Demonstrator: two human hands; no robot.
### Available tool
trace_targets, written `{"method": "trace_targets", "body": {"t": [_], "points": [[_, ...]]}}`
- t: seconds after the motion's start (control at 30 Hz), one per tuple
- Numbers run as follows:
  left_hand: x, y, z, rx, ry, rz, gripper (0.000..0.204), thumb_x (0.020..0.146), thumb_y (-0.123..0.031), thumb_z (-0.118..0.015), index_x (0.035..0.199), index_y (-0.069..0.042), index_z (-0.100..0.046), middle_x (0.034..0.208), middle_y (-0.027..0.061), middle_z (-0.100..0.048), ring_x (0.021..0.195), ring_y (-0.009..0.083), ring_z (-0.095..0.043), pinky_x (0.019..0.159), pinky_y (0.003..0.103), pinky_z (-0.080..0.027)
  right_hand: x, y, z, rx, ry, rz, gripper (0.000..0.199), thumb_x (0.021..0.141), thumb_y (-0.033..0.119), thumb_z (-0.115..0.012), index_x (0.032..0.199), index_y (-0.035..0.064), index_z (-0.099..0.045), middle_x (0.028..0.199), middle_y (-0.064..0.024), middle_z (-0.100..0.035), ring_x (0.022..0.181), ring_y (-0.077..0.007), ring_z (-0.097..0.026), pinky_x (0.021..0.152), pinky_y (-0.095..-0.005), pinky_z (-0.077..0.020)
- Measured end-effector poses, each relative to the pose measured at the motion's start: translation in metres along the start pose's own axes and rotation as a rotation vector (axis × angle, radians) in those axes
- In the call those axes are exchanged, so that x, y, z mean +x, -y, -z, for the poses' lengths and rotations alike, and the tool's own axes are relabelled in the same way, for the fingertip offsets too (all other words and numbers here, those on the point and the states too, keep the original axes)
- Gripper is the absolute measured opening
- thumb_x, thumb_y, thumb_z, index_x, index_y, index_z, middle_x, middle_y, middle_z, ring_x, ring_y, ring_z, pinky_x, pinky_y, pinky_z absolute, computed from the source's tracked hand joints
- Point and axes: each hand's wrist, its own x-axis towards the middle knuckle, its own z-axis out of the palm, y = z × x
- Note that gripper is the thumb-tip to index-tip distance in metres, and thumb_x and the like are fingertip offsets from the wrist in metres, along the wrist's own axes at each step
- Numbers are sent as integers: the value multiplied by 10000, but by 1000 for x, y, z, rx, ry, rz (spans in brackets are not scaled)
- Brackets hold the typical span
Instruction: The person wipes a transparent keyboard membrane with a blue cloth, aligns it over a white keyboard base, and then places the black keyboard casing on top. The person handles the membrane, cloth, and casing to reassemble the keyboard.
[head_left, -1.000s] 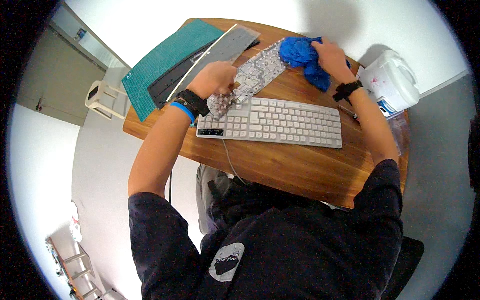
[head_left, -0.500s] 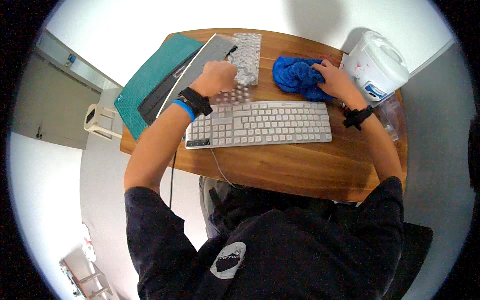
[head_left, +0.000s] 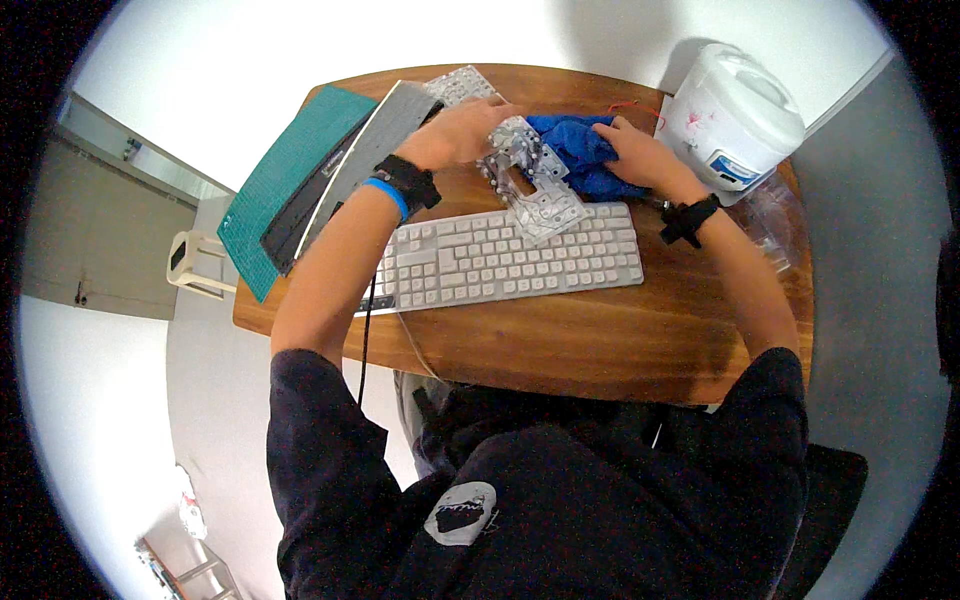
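Your left hand [head_left: 462, 132] is closed on the upper end of a clear patterned sheet [head_left: 552, 212], which hangs bent, its lower end over the back rows of the white keyboard [head_left: 480, 262]. Your right hand [head_left: 645, 158] grips a crumpled blue cloth [head_left: 572, 143] right next to that sheet, above the wooden counter [head_left: 560, 345]. A grey panel [head_left: 368, 143] and a green mat [head_left: 280, 185] lie to your left; a white rice cooker [head_left: 735, 115] stands to your right.
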Motion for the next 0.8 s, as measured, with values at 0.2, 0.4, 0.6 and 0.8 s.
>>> {"method": "trace_targets", "body": {"t": [0.2,0.4,0.6,0.8], "points": [[22,12,-20,353,170,-123,985,653,-60,-912,1522,-210,-473,1621,110,-431,1491,421,-401,1167,522,-451,5,9,2,-110,1,39,663,879,98,-682,1510,142,-483,1331,-273,-566,1077,-483,-674,920,-538,-575],[55,17,-13,579,326,-218,641,848,-116,-739,1455,-127,-535,1350,98,-648,1349,365,-550,1087,475,-515,9,12,3,-145,22,20,663,889,93,-654,1523,147,-467,1341,-278,-568,1064,-491,-678,917,-546,-576],[58,7,24,572,103,-217,407,923,-162,-674,1313,-88,-584,923,125,-758,955,373,-732,810,460,-595,7,12,-1,-159,-15,38,666,895,90,-652,1530,144,-460,1340,-282,-565,1054,-491,-681,907,-548,-578],[52,-25,90,314,-28,-71,270,1019,-227,-621,1213,-91,-490,876,179,-729,894,403,-728,743,531,-566,5,-2,-15,-143,-43,-17,608,915,85,-581,1512,152,-492,1335,-289,-579,1046,-472,-691,892,-541,-585]]}}
